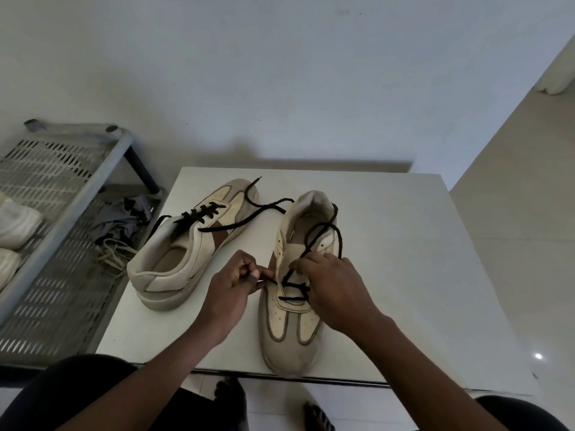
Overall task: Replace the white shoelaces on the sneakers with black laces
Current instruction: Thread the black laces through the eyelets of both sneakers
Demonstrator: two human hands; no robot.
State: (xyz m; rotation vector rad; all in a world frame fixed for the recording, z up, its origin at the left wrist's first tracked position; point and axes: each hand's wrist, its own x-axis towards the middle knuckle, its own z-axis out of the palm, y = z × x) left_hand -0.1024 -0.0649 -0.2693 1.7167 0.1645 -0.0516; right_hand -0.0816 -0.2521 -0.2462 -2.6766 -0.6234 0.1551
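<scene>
- Black lace, in which shoe is it, please?
- In the near sneaker. This shoe stands on the white tabletop, with its toe at the front edge, toward the person. The lace crosses only the lower eyelets; the upper eyelets are free.
- And the two hands?
- The left hand has a closed grip: thumb and fingers pinch one end of this lace, just beside the left side of the shoe. The right hand lies over the right side of the shoe, and its curled fingers hold the other part of the lace at the tongue. From there the lace makes a long loop up over the opening, as far as the heel.
- Where is the second shoe?
- The other sneaker is to the left on the same tabletop, heel near and toe away, apart from the first one. A second black lace goes through its eyelets. The ends are loose, and one runs across the tabletop toward the heel of the near sneaker.
- And the white laces?
- The white laces lie in a heap on the grey rack, left of the tabletop, beside a grey cloth. Two white shoes stand on this rack too, at the far left.
</scene>
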